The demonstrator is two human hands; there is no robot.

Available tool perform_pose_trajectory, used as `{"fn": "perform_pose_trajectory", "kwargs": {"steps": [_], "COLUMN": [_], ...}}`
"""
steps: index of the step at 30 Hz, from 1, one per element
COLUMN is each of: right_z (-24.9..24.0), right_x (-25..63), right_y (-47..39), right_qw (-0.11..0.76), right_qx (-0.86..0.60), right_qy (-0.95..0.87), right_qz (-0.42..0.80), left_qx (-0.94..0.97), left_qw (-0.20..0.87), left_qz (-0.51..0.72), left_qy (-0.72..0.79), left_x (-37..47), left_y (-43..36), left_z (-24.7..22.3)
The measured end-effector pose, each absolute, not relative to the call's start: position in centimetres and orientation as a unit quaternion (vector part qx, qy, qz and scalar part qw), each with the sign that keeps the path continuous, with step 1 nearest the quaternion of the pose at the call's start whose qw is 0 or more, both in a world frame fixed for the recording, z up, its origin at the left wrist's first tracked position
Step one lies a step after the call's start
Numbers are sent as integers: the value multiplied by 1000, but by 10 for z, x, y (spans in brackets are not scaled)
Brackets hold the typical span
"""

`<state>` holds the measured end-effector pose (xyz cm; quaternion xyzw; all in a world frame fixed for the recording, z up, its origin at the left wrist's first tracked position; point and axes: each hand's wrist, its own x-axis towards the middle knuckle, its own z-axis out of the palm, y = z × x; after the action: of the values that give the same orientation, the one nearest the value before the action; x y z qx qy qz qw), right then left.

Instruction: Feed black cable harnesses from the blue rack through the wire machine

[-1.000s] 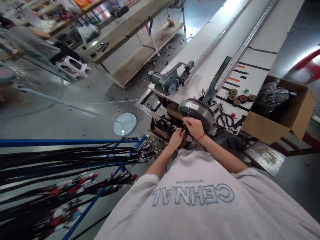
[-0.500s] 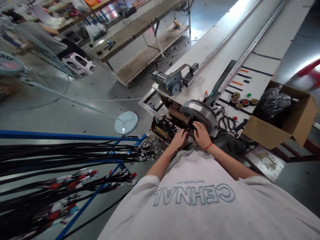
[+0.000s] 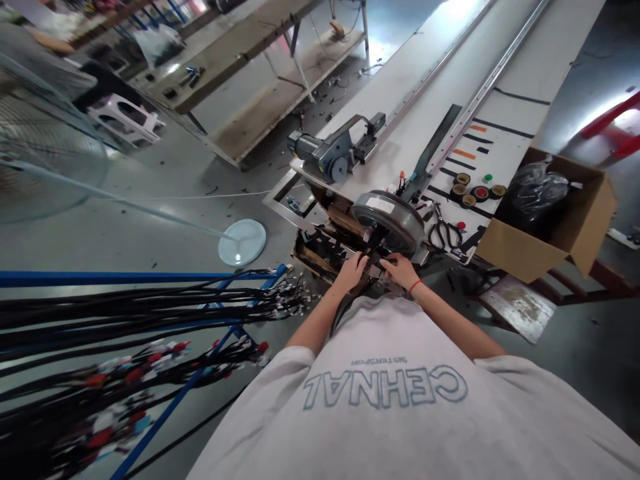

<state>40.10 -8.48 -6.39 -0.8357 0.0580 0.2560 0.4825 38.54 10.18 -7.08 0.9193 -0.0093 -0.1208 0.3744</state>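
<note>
Close to my body, my left hand point(image 3: 354, 268) is closed, fingertips pinched on something dark and too small to name. Just to its right my right hand point(image 3: 401, 272), with a red string at the wrist, is also closed on something dark that I cannot make out. Both hands are below a large round grey reel point(image 3: 395, 217) with a white label, at the near end of the long table. Left of my hands is an open carton point(image 3: 314, 257) with dark pieces. Black-handled scissors point(image 3: 444, 233) lie right of the reel.
A motorised device point(image 3: 327, 155) is clamped on the long table point(image 3: 400, 143). Tape rolls point(image 3: 469, 199) and a cardboard box point(image 3: 530, 250) are at the right. Black cable bundles point(image 3: 150, 310) hang over a blue frame at the left, near a fan's round base point(image 3: 243, 242).
The view has shifted, so the surroundings appear further left. My right hand has dropped from the reel's lower edge and its fingers have drawn in toward my left hand.
</note>
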Motion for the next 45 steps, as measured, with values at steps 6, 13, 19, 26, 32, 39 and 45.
{"fn": "perform_pose_trajectory", "kwargs": {"steps": [6, 13, 19, 26, 32, 39, 45], "right_z": [-37, 5, -57, -63, -21, -15, -37], "right_x": [411, 421, 400, 399, 434, 488, 445], "right_y": [-76, -77, -84, -80, -53, -11, -54], "right_qw": [658, 648, 624, 749, 586, 397, 367], "right_qx": [-699, -718, -607, -509, -789, -897, -894], "right_qy": [41, -26, 182, 201, -90, -127, -256], "right_qz": [277, 252, 457, 373, 163, 149, -19], "left_qx": [922, 922, 929, 946, 965, 970, 967], "left_qw": [369, 377, 368, 320, 247, 226, 237], "left_qz": [-119, -85, -30, -47, -87, -79, -87], "left_qy": [-7, -16, -18, -38, -31, -28, -25], "left_x": [387, 386, 386, 390, 388, 385, 384], "left_y": [102, 103, 112, 118, 112, 106, 103], "left_z": [-70, -69, -64, -63, -63, -69, -65]}}
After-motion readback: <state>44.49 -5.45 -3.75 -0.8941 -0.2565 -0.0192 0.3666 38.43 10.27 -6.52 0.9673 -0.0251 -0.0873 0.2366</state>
